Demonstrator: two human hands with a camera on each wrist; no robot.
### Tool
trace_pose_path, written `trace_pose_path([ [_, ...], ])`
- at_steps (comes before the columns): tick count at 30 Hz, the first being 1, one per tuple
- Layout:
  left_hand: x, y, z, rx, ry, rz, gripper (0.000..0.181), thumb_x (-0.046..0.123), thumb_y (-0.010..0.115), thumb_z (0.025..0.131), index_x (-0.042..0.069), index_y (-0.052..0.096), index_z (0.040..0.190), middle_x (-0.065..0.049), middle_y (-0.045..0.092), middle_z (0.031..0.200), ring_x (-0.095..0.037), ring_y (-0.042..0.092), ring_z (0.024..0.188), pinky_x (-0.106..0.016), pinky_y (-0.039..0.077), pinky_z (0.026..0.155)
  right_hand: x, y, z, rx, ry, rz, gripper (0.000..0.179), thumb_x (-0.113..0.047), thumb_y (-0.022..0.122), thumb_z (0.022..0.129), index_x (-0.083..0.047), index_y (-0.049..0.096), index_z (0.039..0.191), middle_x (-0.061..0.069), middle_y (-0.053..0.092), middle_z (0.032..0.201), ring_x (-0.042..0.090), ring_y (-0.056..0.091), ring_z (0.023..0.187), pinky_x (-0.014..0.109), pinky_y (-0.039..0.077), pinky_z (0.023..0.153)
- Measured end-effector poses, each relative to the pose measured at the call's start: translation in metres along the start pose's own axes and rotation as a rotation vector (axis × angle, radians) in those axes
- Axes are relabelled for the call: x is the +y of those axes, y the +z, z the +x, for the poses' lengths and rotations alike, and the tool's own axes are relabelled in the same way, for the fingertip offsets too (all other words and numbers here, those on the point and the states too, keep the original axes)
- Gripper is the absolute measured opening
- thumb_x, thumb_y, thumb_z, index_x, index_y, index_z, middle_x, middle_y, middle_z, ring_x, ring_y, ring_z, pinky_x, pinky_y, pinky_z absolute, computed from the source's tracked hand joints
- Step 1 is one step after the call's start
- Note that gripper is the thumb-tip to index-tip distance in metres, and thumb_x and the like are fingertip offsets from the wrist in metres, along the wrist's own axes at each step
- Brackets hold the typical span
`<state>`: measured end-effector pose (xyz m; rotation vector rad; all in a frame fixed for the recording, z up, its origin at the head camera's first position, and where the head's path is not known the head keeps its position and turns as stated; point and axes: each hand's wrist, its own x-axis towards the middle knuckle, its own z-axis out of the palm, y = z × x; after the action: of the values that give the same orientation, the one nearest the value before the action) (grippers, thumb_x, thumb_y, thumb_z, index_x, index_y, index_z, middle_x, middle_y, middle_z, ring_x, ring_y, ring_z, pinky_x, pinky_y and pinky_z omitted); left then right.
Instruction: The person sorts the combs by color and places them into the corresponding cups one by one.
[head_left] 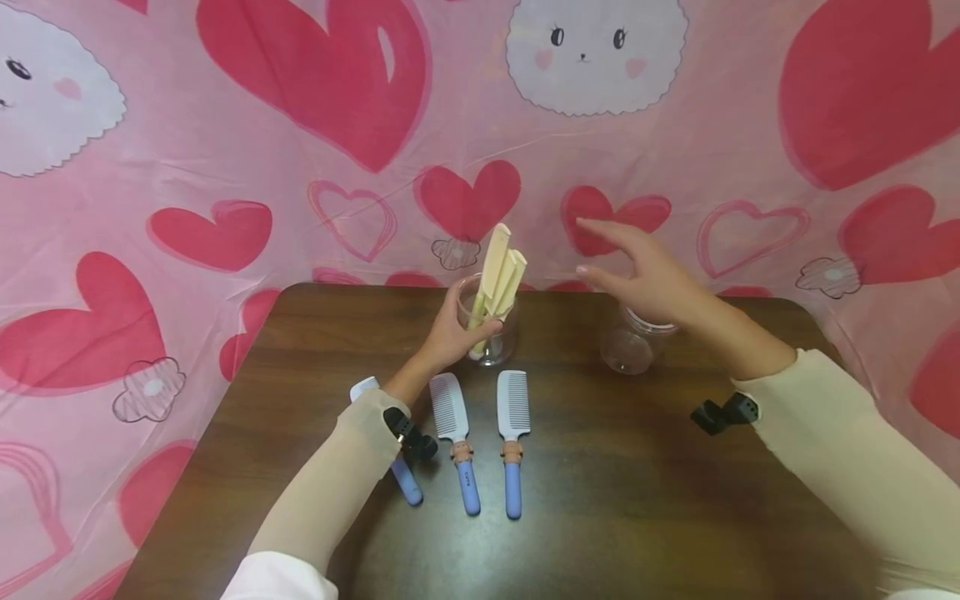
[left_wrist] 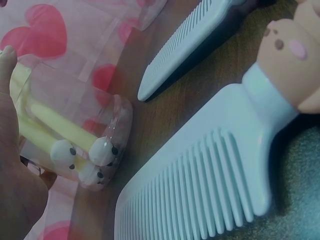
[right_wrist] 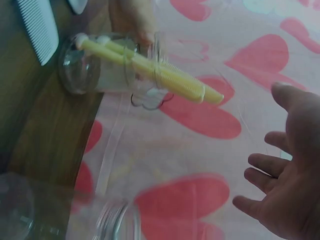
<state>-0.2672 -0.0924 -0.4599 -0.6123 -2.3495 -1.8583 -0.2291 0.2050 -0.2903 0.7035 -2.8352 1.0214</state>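
Observation:
My left hand (head_left: 450,335) grips a clear jar (head_left: 498,350) near the back edge of the table, thumb across its front. Yellow combs (head_left: 495,267) stand in this jar, toothed ends sticking out above the rim. Their white ends with dark spots (left_wrist: 102,151) rest at the jar's bottom in the left wrist view. My right hand (head_left: 654,273) hovers above a second clear jar (head_left: 627,350), holding nothing. In the right wrist view its fingers (right_wrist: 267,164) are spread and apart from both jars.
Three light blue combs lie on the brown table (head_left: 637,500): one at right (head_left: 513,408), a middle one (head_left: 450,406), and a left one (head_left: 407,482) partly covered by my left forearm. A pink cloth with hearts (head_left: 465,108) hangs behind the table.

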Motion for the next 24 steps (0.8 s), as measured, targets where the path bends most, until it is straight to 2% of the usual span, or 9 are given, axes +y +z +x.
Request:
trace_pose_path([
  [4, 0.0, -0.001, 0.0, 0.002, 0.004, -0.007, 0.085, 0.005, 0.082, 0.084, 0.006, 0.033, 0.153, -0.016, 0.043, 0.153, -0.033, 0.038, 0.143, -0.059, 0.027, 0.118, 0.014, -0.007, -0.017, -0.029, -0.062, -0.09, 0.077, -0.03, 0.076, 0.092, -0.02, 0.037, 0.159, 0.011, 0.031, 0.164, 0.034, 0.021, 0.153, 0.068, 0.027, 0.114],
  [10, 0.001, 0.0, -0.002, 0.004, 0.004, -0.001, 0.084, 0.005, 0.082, 0.084, 0.007, 0.033, 0.153, -0.014, 0.043, 0.153, -0.03, 0.039, 0.143, -0.057, 0.028, 0.118, 0.046, -0.011, -0.042, -0.024, -0.051, -0.062, 0.085, -0.024, 0.081, 0.088, -0.013, 0.034, 0.159, 0.015, 0.023, 0.167, 0.033, 0.008, 0.156, 0.068, 0.013, 0.119],
  [14, 0.002, 0.001, -0.002, 0.005, -0.002, -0.007, 0.085, 0.005, 0.082, 0.084, 0.006, 0.033, 0.153, -0.013, 0.043, 0.153, -0.028, 0.039, 0.142, -0.054, 0.029, 0.119, 0.068, -0.009, -0.057, 0.017, -0.002, -0.014, 0.09, -0.02, 0.083, 0.086, -0.01, 0.032, 0.159, 0.017, 0.024, 0.166, 0.036, 0.012, 0.155, 0.067, 0.012, 0.119],
  [18, 0.003, 0.0, -0.002, 0.012, -0.003, -0.008, 0.085, 0.005, 0.082, 0.084, 0.007, 0.033, 0.153, -0.013, 0.043, 0.152, -0.03, 0.04, 0.142, -0.055, 0.03, 0.118, 0.09, -0.004, -0.067, 0.054, 0.098, 0.068, 0.094, -0.019, 0.083, 0.087, -0.014, 0.027, 0.162, 0.018, 0.024, 0.165, 0.04, 0.017, 0.153, 0.069, 0.013, 0.118],
  [22, 0.003, 0.0, -0.002, 0.007, 0.007, -0.01, 0.085, 0.004, 0.082, 0.084, 0.007, 0.033, 0.153, -0.014, 0.044, 0.152, -0.029, 0.04, 0.142, -0.058, 0.03, 0.117, 0.112, 0.008, -0.073, 0.094, 0.163, 0.187, 0.097, -0.015, 0.081, 0.089, -0.02, 0.02, 0.164, 0.02, 0.026, 0.164, 0.043, 0.024, 0.149, 0.069, 0.014, 0.117],
  [24, 0.003, 0.001, -0.003, 0.004, 0.006, -0.01, 0.085, 0.004, 0.082, 0.083, 0.007, 0.033, 0.153, -0.014, 0.044, 0.152, -0.028, 0.04, 0.141, -0.058, 0.03, 0.117, 0.122, 0.016, -0.075, 0.122, 0.172, 0.259, 0.097, -0.01, 0.079, 0.089, -0.02, 0.017, 0.164, 0.023, 0.03, 0.161, 0.04, 0.032, 0.144, 0.064, 0.017, 0.119],
])
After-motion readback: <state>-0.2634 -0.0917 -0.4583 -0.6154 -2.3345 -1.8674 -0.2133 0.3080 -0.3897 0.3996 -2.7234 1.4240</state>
